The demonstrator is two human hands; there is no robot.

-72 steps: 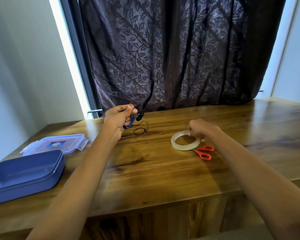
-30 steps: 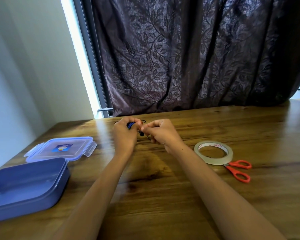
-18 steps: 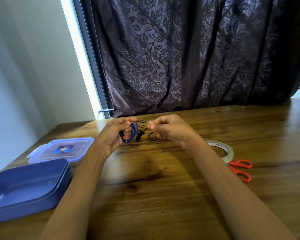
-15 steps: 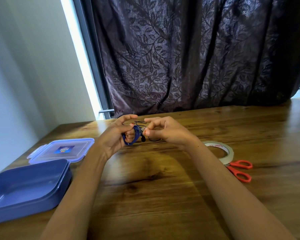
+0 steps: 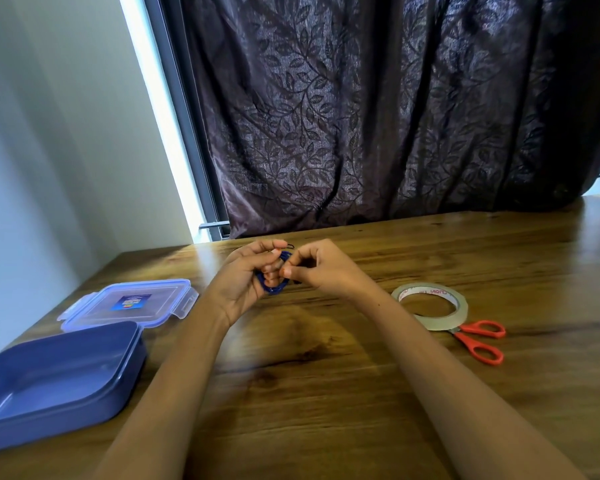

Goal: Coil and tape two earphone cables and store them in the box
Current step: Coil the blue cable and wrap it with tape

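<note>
Centre of frame, left hand (image 5: pixel 243 282) gripping blue earphone coil (image 5: pixel 273 289), right hand (image 5: pixel 323 268) pinching at the coil, both hovering over bench (image 5: pixel 326 393)

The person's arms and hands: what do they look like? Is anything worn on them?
Both forearms, left and right, are bare down to the frame edge: no sleeves show. The left hand and the right hand wear no gloves; no watch, bracelet or ring is visible.

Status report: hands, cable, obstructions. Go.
Left hand grips blue earphone coil, right hand pinches it. Coil above table, not yet boxed; box open. Tape roll and scissors right, nothing blocking.
</note>
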